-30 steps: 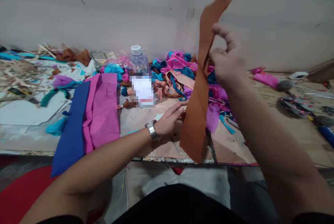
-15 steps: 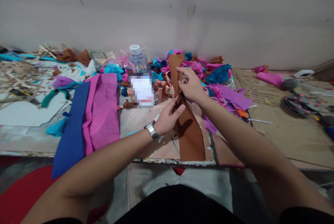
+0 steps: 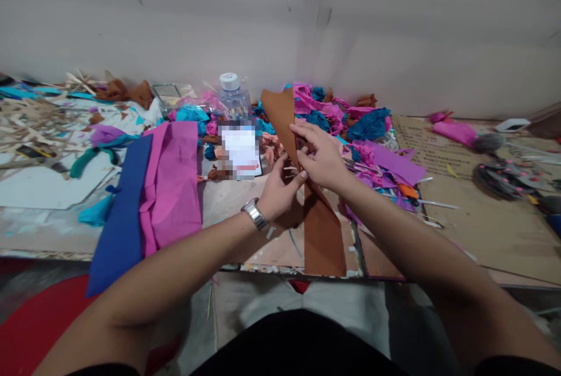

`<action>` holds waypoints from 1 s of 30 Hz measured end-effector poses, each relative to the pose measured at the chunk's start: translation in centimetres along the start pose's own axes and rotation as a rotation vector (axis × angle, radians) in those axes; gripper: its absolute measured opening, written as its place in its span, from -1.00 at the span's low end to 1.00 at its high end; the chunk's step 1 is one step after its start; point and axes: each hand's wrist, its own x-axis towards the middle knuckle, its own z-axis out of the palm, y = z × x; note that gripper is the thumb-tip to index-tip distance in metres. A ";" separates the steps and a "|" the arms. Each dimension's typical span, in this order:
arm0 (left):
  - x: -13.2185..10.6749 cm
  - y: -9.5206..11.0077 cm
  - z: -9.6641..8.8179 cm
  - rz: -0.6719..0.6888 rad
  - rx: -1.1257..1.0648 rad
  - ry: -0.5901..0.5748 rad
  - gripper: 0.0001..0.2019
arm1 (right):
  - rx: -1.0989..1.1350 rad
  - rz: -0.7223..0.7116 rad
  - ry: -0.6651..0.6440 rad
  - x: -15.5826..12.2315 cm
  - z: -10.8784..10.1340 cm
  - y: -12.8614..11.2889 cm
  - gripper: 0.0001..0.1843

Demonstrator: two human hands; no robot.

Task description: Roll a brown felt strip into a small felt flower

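Note:
A long strip of brown crepe paper runs from the table's front edge up to my hands, where it is gathered and twisted. Its upper end flares out and leans to the left. My left hand, with a metal watch on the wrist, pinches the narrow middle of the strip from the left. From the right, my right hand grips the strip's edge just above, thumb and fingers closed on it. Behind them lies a heap of pink, blue and brown crumpled paper.
A phone with a lit, blurred screen leans before a clear bottle. Pink and dark blue paper lie at left, near green-handled pliers and wood scraps. Cardboard and a dark pincushion-like object lie right.
The strip's upper end has swung left and spread wider. Below my hands the paper is more twisted and folded. My left hand's fingers have curled in closer to the right hand.

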 end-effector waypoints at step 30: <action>1.3 0.4 -1.3 -0.015 -0.112 0.110 -0.40 | 0.165 0.283 0.092 -0.5 -3.1 7.8 -0.23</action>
